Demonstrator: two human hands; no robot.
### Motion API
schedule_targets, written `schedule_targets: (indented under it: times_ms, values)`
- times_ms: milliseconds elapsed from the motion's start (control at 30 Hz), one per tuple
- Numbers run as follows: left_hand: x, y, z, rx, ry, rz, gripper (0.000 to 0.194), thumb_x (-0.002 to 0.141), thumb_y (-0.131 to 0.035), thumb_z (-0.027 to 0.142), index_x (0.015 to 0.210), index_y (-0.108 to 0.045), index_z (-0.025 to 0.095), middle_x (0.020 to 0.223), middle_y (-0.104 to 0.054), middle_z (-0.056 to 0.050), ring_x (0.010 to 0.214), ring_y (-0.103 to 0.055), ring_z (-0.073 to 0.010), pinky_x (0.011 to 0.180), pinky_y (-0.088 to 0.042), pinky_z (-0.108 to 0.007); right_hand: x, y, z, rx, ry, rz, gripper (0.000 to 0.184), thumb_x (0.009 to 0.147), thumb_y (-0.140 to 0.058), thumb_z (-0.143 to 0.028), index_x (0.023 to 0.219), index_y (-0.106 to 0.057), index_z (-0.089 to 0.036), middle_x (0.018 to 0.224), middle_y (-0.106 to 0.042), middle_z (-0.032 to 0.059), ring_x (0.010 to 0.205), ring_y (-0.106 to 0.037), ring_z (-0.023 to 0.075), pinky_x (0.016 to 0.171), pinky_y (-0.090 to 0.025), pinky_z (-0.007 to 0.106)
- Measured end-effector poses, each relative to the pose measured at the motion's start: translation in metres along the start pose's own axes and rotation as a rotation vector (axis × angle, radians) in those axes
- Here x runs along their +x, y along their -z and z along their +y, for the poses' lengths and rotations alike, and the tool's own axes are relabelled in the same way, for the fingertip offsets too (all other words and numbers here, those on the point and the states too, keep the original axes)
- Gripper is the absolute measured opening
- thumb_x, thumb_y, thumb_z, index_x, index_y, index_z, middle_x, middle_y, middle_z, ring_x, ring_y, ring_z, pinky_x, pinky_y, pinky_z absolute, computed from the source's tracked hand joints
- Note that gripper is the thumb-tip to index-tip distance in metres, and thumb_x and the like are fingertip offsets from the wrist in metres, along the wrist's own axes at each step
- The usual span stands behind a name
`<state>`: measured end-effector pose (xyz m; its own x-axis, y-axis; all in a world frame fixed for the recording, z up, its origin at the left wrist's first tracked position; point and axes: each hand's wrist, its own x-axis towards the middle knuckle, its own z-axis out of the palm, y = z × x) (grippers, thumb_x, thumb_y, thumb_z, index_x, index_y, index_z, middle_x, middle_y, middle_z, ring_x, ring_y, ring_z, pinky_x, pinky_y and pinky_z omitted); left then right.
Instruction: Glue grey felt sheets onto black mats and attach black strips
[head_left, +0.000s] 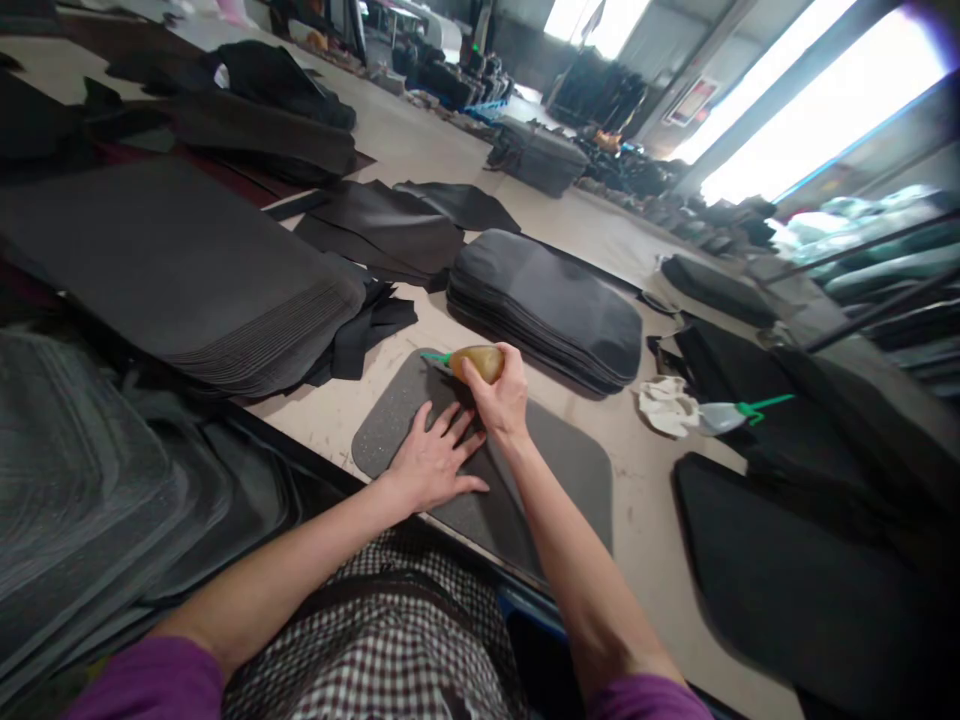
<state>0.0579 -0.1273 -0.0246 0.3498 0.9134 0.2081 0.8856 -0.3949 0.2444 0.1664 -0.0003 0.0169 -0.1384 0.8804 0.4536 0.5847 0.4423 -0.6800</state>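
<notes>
The right hand (506, 390) is clamped round a squeeze bottle (480, 364) with amber-coloured stuff in it, held near the far edge of a grey board (570, 470) — its green nozzle (435, 357) points off to the left, over the board's far left part, and I can't tell if the tip touches. The left hand (439, 460) is open and pressed flat on the same board, fingers spread, nothing in its grip, just nearer the body than the bottle. The board lies flat on a pale table (645, 520), right at the near edge. Just beyond it sits a neat stack of dark rounded pads (547, 305), and off to the left there's a much bigger pile of dark sheets (172, 270) with black scraps (375, 325) poking out beside it. Over on the right you get a crumpled white cloth (667, 407) next to a second bottle (720, 418), clear-ish with a green nozzle too, plus a dark panel (780, 570) lying nearer the body — and down at the left, below table level, a heap of grey sheets (97, 490), kinda blurry
</notes>
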Motion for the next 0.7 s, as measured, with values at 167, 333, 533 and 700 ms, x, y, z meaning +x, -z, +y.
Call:
schedule_targets:
  times_ms: [167,333,533,700]
  values:
    - [-0.001,-0.001,0.0,0.006,-0.007,0.008,0.079,0.096,-0.032,0.079,0.157,-0.047,0.03,0.167,-0.041,-0.011,0.157,-0.029,-0.0355,0.126,-0.016,-0.067,0.001,-0.001,-0.005,-0.008,-0.04,-0.008,0.054,0.084,-0.07,-0.056,0.121,-0.057,-0.019,0.114,-0.067,0.0123,0.102,-0.062,0.0294,0.097,-0.051,0.048]
    - [-0.002,0.001,-0.001,0.0,-0.006,-0.004,0.077,0.097,-0.03,0.078,0.155,-0.05,0.03,0.165,-0.044,-0.011,0.156,-0.031,-0.0352,0.126,-0.016,-0.067,-0.01,0.012,-0.017,-0.002,-0.067,-0.041,0.056,0.083,-0.07,-0.059,0.121,-0.059,-0.02,0.111,-0.067,0.0105,0.097,-0.063,0.028,0.093,-0.052,0.045]
    - [-0.003,0.002,-0.002,0.001,-0.018,-0.004,0.076,0.099,-0.03,0.076,0.153,-0.051,0.027,0.165,-0.045,-0.011,0.156,-0.029,-0.0341,0.126,-0.018,-0.065,-0.025,0.017,-0.028,0.031,-0.154,-0.128,0.06,0.08,-0.068,-0.064,0.118,-0.061,-0.019,0.104,-0.069,0.0089,0.091,-0.064,0.0266,0.087,-0.052,0.042]
    - [-0.003,0.004,0.0,0.005,-0.002,-0.005,0.074,0.098,-0.033,0.075,0.151,-0.053,0.027,0.162,-0.049,-0.011,0.154,-0.032,-0.0351,0.126,-0.018,-0.066,-0.032,0.021,-0.035,0.043,-0.211,-0.177,0.065,0.078,-0.068,-0.069,0.118,-0.063,-0.019,0.103,-0.07,0.0085,0.089,-0.064,0.0267,0.086,-0.052,0.041]
